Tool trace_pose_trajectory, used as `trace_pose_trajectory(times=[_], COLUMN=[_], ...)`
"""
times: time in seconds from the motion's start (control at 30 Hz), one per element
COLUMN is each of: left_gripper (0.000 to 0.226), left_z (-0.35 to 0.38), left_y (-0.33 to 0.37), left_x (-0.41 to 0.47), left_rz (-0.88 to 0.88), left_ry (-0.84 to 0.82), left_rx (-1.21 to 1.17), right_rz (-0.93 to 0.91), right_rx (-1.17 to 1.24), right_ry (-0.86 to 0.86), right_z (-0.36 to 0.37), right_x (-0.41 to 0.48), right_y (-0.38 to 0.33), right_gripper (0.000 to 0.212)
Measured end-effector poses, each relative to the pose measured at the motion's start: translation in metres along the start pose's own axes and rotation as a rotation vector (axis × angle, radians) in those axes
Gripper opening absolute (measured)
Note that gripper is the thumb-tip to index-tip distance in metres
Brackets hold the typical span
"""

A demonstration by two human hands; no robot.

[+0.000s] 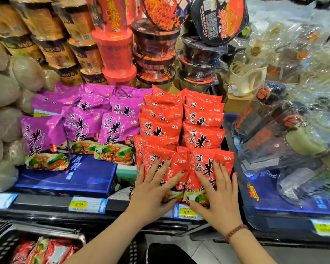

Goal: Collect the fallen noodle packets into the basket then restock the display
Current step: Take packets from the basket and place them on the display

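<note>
Two glossy red noodle packets (179,162), printed with bold black characters and a picture of a noodle dish at the bottom, stand side by side at the front of the red stack on the shelf (46,203). The left hand (156,189) lies flat on the left packet and the right hand (220,195) on the right one, fingers (217,174) spread and straight, pressing the fronts. More red packets rise in rows behind. Purple packets (80,126) fill the space just beside them on the left, resting on blue boxes (84,176). Stacked noodle cups (114,44) and black bowls (154,54) crowd the back; clear-wrapped bottles (274,121) lean at the right. The basket (0,244), lower left, holds several red packets.
</note>
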State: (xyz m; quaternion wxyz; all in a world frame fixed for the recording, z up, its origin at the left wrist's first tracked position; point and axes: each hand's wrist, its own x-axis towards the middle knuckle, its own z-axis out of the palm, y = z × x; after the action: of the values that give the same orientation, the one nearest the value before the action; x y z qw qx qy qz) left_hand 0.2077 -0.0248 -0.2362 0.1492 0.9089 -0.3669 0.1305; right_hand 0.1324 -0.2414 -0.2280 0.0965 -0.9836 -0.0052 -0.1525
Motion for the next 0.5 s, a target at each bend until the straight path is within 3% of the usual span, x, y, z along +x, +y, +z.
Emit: trace_pose_trajectory(times=[0.17,0.5], left_gripper=[0.063,0.052], left_z=[-0.021,-0.084], left_y=[-0.013,-0.099], left_x=[-0.011,-0.110], left_rz=[-0.026,-0.415], left_ry=[0.150,0.259], left_rx=[-0.155,-0.005], right_rz=[-0.128,-0.462], right_rx=[0.183,0.399], right_ry=[0.166,0.041], right_z=[-0.022,0.001], right_x=[0.015,0.069], right_y=[-0.030,-0.165], right_gripper=[0.055,0.046])
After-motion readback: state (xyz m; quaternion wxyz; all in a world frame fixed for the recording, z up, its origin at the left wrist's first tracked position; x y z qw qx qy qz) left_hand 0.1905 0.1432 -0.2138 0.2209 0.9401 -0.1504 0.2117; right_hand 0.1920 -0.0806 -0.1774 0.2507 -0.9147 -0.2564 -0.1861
